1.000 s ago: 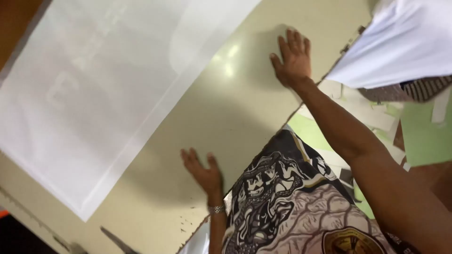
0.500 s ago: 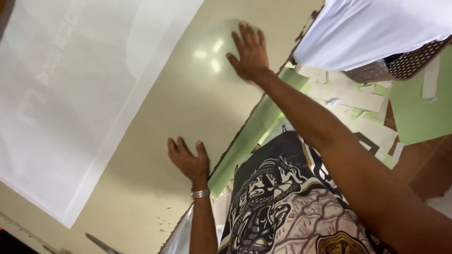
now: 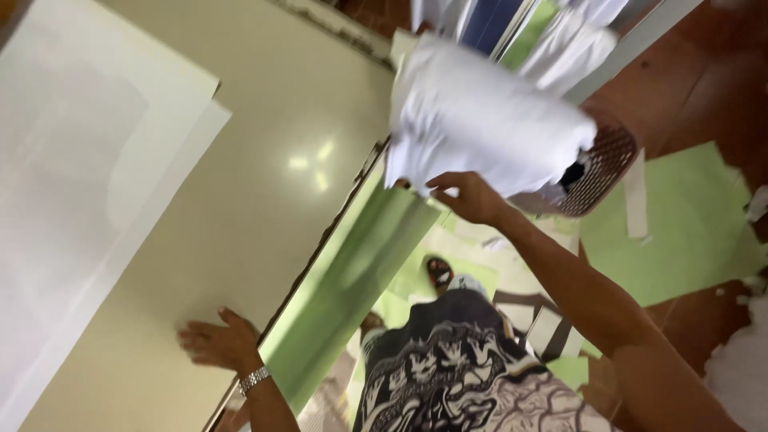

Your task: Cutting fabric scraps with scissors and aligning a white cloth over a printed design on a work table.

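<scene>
Pale cream tabletop (image 3: 264, 160) fills the left of the view, with large white sheets (image 3: 72, 184) lying well beyond the fingertips of the left hand (image 3: 214, 344). That hand rests flat on the table near its edge, fingers apart and holding nothing, a metal watch (image 3: 254, 379) at the wrist. Further right, the right hand (image 3: 468, 196) reaches out, fingers curled against the lower edge of a bundle of white cloth (image 3: 480, 120); whether they actually clamp it is unclear. Green paper scraps (image 3: 688, 232) lie on the floor below.
</scene>
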